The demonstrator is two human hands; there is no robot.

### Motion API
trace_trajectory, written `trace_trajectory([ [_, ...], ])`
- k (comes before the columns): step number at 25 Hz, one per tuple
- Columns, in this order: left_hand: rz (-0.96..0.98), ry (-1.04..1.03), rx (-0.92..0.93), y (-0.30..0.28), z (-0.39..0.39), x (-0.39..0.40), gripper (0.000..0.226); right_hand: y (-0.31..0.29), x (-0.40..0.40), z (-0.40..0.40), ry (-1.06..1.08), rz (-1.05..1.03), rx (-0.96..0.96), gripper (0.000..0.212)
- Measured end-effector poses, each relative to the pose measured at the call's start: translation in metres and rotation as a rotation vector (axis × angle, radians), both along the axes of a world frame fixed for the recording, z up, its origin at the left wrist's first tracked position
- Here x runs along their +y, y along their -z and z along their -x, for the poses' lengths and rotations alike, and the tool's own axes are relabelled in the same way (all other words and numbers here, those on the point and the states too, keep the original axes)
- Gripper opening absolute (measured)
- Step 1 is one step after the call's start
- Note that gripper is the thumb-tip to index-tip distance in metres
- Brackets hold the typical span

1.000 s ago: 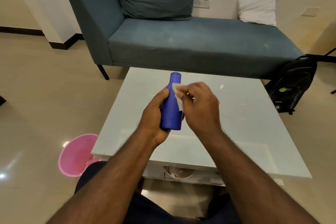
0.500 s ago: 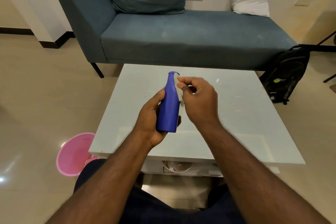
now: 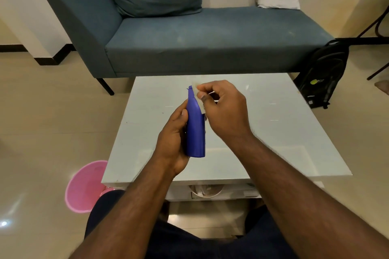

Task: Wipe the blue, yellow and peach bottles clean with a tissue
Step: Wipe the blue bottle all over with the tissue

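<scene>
Over the pale tabletop [image 3: 273,132], the left hand [image 3: 172,139] gripped the blue bottle [image 3: 196,130]; the right hand [image 3: 223,107] pinched a tissue [image 3: 200,104] against its neck, probably wiping downward next.

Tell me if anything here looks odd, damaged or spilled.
Nothing looks spilled or broken. The left hand holds the blue bottle upright above the table while the right hand pinches a tissue at its neck. No yellow or peach bottles are visible.

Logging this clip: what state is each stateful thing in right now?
blue bottle: upright, held above the table, no cap visible
tissue: against the bottle's neck
left hand: grips the bottle's body
right hand: pinches the tissue
pink bin: on the floor, open-topped
</scene>
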State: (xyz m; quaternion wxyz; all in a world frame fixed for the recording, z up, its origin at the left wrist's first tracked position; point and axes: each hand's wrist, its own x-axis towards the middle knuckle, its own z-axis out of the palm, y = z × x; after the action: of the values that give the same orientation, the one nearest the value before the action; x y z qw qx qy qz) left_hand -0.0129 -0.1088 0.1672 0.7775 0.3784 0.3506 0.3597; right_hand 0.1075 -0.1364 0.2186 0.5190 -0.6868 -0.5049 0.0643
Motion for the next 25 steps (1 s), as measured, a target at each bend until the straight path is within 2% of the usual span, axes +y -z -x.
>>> trace_trajectory([
  [4,0.032,-0.026,-0.024,-0.002,0.001,0.007,0.034,0.009,-0.02,0.011,-0.063,0.082,-0.025,0.018],
  [8,0.026,0.0,0.023,0.0,-0.005,-0.003,0.043,0.001,-0.002,-0.006,-0.013,0.06,0.094,0.015],
  [11,0.013,-0.04,0.02,-0.005,-0.007,0.0,0.051,-0.001,-0.001,-0.001,-0.023,0.05,0.083,0.015],
  [14,-0.005,-0.073,0.028,-0.004,-0.002,0.009,0.043,0.005,-0.015,0.011,-0.065,0.064,-0.004,0.017],
  [18,-0.035,-0.045,0.074,0.0,-0.006,0.002,0.03,0.0,0.0,0.001,-0.007,0.02,-0.087,0.016],
  [21,-0.027,-0.087,0.081,0.0,-0.007,0.004,0.032,0.003,-0.002,0.005,-0.019,0.012,-0.116,0.013],
  [25,0.021,-0.12,0.061,0.003,-0.003,0.01,0.033,0.016,-0.018,0.017,-0.107,0.061,-0.043,0.014],
])
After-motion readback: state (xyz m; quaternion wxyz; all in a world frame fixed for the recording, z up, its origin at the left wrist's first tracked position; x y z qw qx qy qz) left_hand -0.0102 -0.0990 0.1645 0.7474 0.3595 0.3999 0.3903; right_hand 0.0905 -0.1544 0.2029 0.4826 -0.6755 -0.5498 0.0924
